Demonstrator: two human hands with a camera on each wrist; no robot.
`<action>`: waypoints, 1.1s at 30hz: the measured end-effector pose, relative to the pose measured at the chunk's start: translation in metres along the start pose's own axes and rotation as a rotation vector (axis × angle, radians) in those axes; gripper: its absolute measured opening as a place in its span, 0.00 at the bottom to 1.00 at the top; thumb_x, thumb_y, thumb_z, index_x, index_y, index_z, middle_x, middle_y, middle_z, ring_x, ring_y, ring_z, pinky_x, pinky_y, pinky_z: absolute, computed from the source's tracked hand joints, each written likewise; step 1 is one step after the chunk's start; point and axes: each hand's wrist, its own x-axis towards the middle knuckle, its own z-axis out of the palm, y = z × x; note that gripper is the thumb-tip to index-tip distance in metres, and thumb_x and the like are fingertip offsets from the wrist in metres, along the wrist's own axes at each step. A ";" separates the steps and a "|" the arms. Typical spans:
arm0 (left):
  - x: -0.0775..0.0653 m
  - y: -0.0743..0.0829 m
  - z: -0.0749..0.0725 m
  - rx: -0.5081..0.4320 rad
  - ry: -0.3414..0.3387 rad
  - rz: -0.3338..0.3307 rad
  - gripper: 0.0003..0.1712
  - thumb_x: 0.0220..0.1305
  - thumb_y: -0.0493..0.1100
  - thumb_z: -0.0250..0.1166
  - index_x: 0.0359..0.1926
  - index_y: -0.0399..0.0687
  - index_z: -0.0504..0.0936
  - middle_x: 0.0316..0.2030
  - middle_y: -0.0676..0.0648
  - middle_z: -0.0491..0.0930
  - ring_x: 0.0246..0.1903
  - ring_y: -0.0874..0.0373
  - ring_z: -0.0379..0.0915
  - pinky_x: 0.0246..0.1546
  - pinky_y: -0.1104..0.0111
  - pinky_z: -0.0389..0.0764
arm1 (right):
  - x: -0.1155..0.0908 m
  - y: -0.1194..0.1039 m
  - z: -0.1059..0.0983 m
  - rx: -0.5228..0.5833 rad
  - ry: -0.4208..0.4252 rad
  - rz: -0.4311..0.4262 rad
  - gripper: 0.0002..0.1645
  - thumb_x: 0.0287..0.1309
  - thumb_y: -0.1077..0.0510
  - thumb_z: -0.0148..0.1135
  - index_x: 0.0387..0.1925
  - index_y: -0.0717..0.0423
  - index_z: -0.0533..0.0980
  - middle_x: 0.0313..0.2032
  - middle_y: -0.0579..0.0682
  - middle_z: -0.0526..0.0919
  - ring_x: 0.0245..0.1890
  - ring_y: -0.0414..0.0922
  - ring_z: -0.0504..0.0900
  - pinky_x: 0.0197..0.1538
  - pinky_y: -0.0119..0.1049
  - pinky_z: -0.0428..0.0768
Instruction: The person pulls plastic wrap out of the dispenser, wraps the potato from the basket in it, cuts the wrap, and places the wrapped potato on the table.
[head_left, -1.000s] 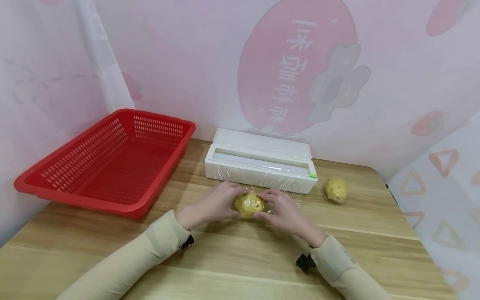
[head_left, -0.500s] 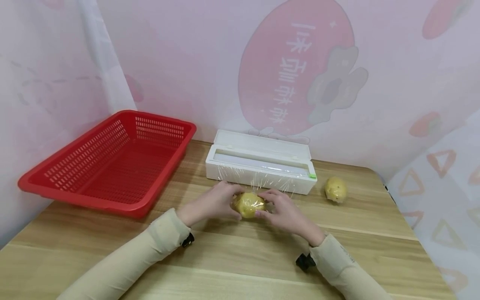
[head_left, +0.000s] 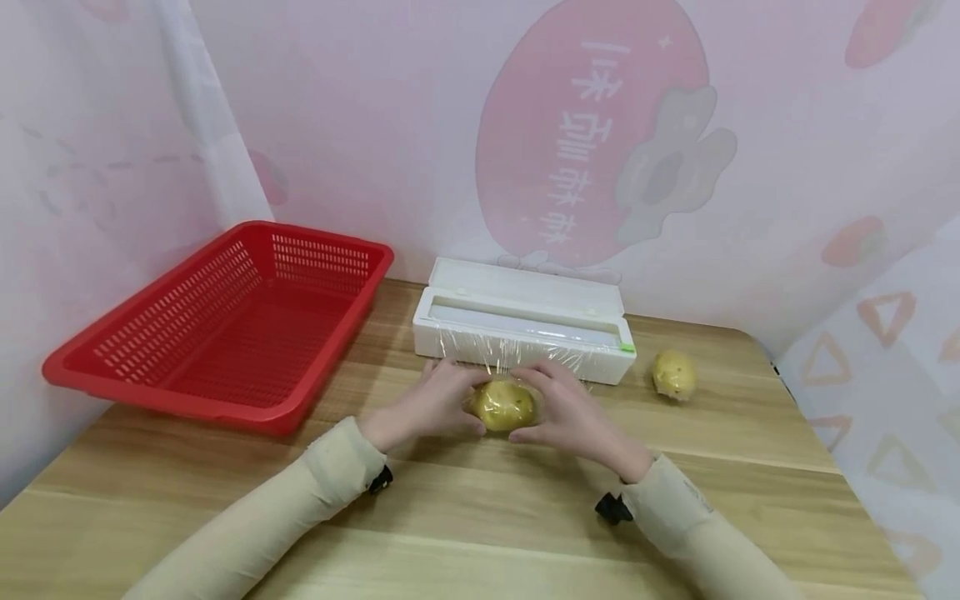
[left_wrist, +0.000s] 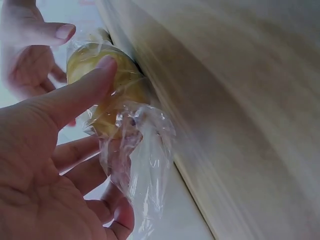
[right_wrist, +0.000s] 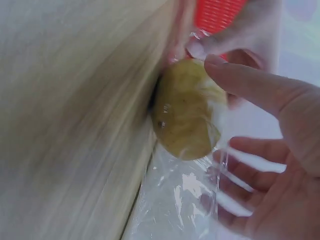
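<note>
Between the left hand (head_left: 437, 402) and right hand (head_left: 567, 417) lies a film-wrapped potato (head_left: 506, 407)

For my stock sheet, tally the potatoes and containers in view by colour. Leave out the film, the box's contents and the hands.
Red: 1, the basket
White: 1, the open box
Yellow: 2, the potato between the hands and the other potato, right of the box
Total: 4
</note>
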 end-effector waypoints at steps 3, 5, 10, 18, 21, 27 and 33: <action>0.002 -0.003 -0.001 0.003 -0.003 -0.021 0.42 0.40 0.49 0.83 0.61 0.56 0.79 0.46 0.53 0.83 0.47 0.49 0.70 0.48 0.51 0.62 | 0.009 0.000 0.001 -0.041 -0.027 -0.074 0.50 0.33 0.49 0.85 0.62 0.55 0.74 0.54 0.47 0.73 0.53 0.45 0.71 0.57 0.44 0.71; 0.003 -0.005 -0.002 0.004 -0.012 -0.037 0.42 0.43 0.50 0.82 0.63 0.60 0.78 0.43 0.55 0.83 0.47 0.50 0.69 0.49 0.52 0.61 | 0.013 0.001 0.003 -0.071 -0.042 -0.092 0.47 0.34 0.51 0.85 0.61 0.53 0.75 0.53 0.46 0.73 0.52 0.43 0.71 0.56 0.41 0.72; 0.003 -0.007 -0.003 0.012 -0.021 -0.041 0.39 0.47 0.53 0.79 0.63 0.60 0.78 0.38 0.57 0.82 0.46 0.51 0.68 0.49 0.50 0.59 | 0.017 0.007 0.008 -0.041 -0.050 -0.042 0.43 0.37 0.56 0.84 0.58 0.54 0.75 0.53 0.48 0.74 0.51 0.44 0.73 0.53 0.41 0.75; -0.002 0.003 -0.014 0.150 0.031 0.011 0.47 0.40 0.53 0.83 0.63 0.45 0.75 0.59 0.41 0.73 0.61 0.41 0.60 0.57 0.40 0.60 | 0.016 0.018 0.012 0.077 -0.045 0.021 0.41 0.44 0.54 0.81 0.60 0.59 0.74 0.56 0.53 0.76 0.55 0.49 0.74 0.58 0.45 0.73; -0.001 0.008 -0.017 0.192 0.055 0.067 0.47 0.42 0.54 0.82 0.63 0.45 0.75 0.61 0.42 0.71 0.62 0.42 0.60 0.62 0.42 0.58 | 0.018 0.023 0.012 0.112 -0.042 0.018 0.41 0.45 0.54 0.81 0.60 0.61 0.74 0.54 0.53 0.78 0.53 0.48 0.75 0.55 0.45 0.74; 0.006 0.012 -0.007 0.188 0.045 0.093 0.40 0.47 0.51 0.80 0.61 0.45 0.77 0.55 0.43 0.75 0.55 0.48 0.70 0.55 0.52 0.71 | 0.019 0.028 0.011 0.215 -0.055 0.038 0.38 0.47 0.57 0.79 0.60 0.59 0.74 0.51 0.49 0.80 0.48 0.44 0.77 0.49 0.42 0.77; 0.018 0.006 0.002 0.125 0.049 0.037 0.36 0.43 0.45 0.82 0.56 0.48 0.80 0.48 0.47 0.78 0.46 0.55 0.73 0.43 0.61 0.76 | 0.018 0.032 0.010 0.309 -0.069 0.105 0.34 0.50 0.56 0.78 0.58 0.59 0.75 0.48 0.48 0.80 0.46 0.44 0.78 0.48 0.41 0.78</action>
